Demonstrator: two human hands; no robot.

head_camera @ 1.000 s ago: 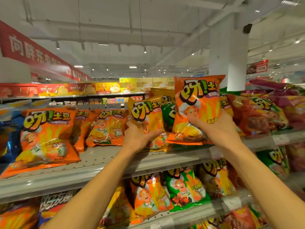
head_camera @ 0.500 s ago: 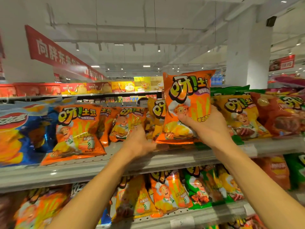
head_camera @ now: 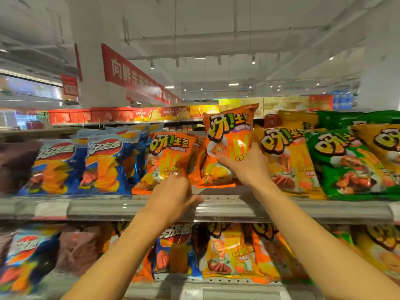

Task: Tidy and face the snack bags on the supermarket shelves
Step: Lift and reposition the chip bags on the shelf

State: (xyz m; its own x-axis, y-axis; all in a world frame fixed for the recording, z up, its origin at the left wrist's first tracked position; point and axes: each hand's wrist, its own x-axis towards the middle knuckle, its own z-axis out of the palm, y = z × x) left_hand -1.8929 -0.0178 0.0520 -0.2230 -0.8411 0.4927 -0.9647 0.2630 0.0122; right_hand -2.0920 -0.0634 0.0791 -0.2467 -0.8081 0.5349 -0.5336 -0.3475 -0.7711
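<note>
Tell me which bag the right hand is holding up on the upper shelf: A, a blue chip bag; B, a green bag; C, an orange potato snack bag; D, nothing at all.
C: the right hand grips the lower part of an upright orange bag, between another orange bag and a yellow bag.

An orange snack bag (head_camera: 229,146) stands upright, face forward, just above the upper shelf (head_camera: 238,207) near its front edge. Beside it on the left, another orange bag (head_camera: 168,161) leans back on the shelf. Blue bags (head_camera: 104,163) fill the left end; yellow (head_camera: 287,161) and green bags (head_camera: 350,165) the right.
</note>
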